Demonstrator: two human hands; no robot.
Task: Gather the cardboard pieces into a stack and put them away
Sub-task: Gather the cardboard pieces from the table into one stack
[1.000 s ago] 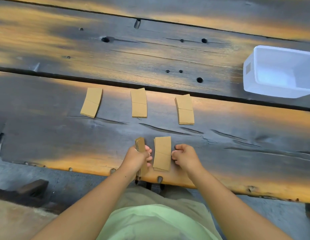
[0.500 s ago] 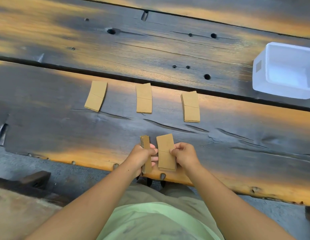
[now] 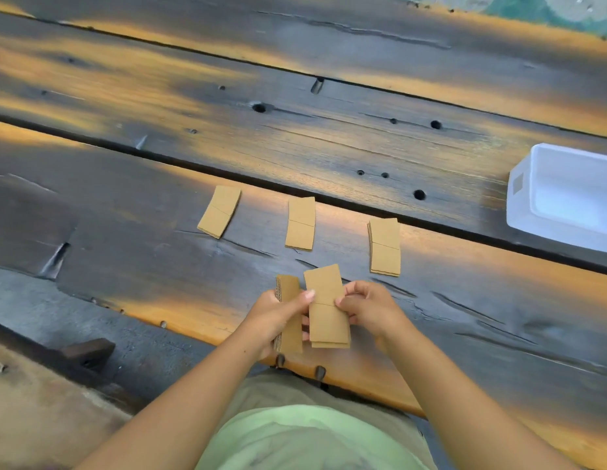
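My left hand [image 3: 273,317] grips a thick stack of brown cardboard pieces [image 3: 290,313] held on edge near the table's front edge. My right hand [image 3: 366,305] pinches a thinner bunch of cardboard pieces [image 3: 327,305], lifted flat and tilted right beside the stack. Farther out on the dark wooden table [image 3: 125,232] lie three small piles in a row: a left pile [image 3: 219,211], a middle pile [image 3: 300,223] and a right pile [image 3: 384,245].
A white plastic bin [image 3: 566,198], open on top, stands at the right edge on the far plank. A gap runs between the planks behind the piles. The table's front edge is just below my hands, above my lap.
My right hand has lifted the thinner bunch off the table and brought it against the stack in my left hand. The view has shifted so the table items sit lower and rightward.
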